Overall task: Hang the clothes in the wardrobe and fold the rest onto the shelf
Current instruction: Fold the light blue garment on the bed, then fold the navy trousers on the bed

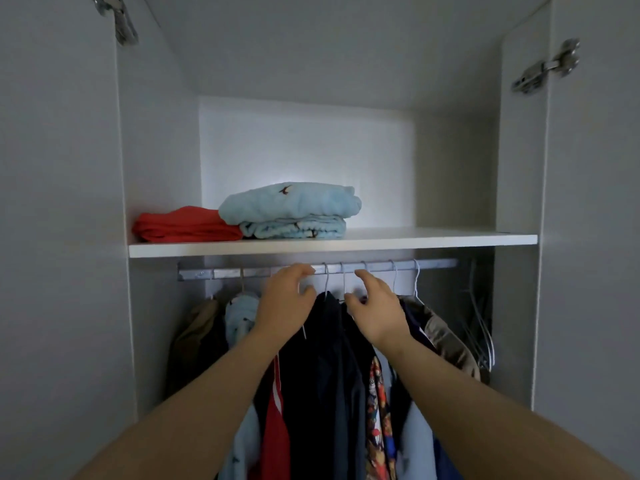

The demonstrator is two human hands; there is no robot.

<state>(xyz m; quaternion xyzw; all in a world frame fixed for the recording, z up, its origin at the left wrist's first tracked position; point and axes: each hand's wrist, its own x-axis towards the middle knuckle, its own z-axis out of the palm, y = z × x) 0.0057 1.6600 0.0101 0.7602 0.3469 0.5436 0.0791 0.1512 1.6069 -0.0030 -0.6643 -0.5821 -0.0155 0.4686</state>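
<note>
Wardrobe rail [433, 264] close ahead: left hand [284, 303] half-curled among hanger hooks [326, 277], grip unclear; right hand [377, 310] loosely spread, holding nothing. Dark clothes [329, 375] hung below white shelf [415, 242]; folded blue pile [291, 209] on it

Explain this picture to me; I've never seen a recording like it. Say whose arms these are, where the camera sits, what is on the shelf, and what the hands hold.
There is no machine here. A person wears a wide-angle camera on the head, so you see their own two arms reaching into an open wardrobe. On the shelf lie a folded red garment and, touching it on the right, a folded light blue pile. Below runs a metal rail with clothes on hangers. The left hand and right hand are up by the hanger hooks over a dark garment, fingers loosely curved. Neither plainly grips anything.
</note>
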